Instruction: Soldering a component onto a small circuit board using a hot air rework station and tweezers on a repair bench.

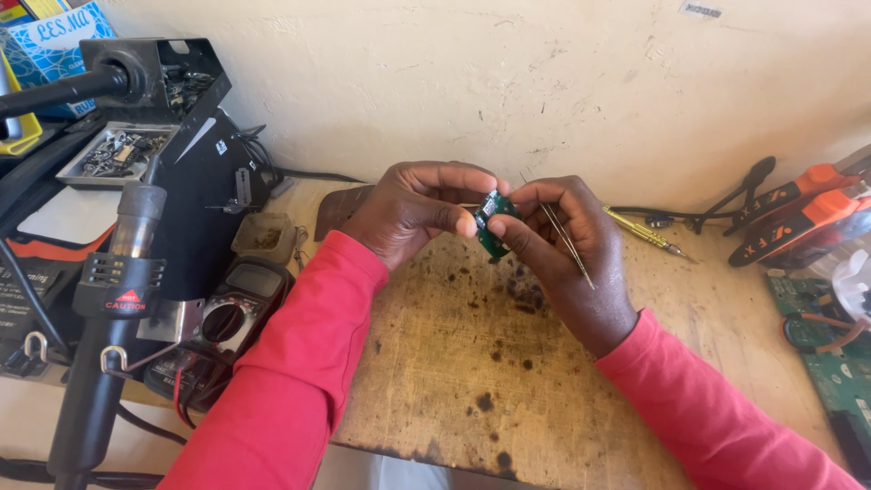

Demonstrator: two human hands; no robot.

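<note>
A small green circuit board [493,223] is held up between both of my hands above a stained wooden board [454,363]. My left hand [413,209] pinches its left side with thumb and fingers. My right hand [570,245] grips its right side, and thin metal tweezers [567,243] lie across that hand's fingers, pointing down to the right. Both arms wear red sleeves.
A hot-air gun [122,272] stands in its holder at the left, beside a multimeter [227,313] and a black station. A small screwdriver [646,234] lies right of my hands. Orange-handled tools [798,218] and a green circuit board [830,349] sit at far right.
</note>
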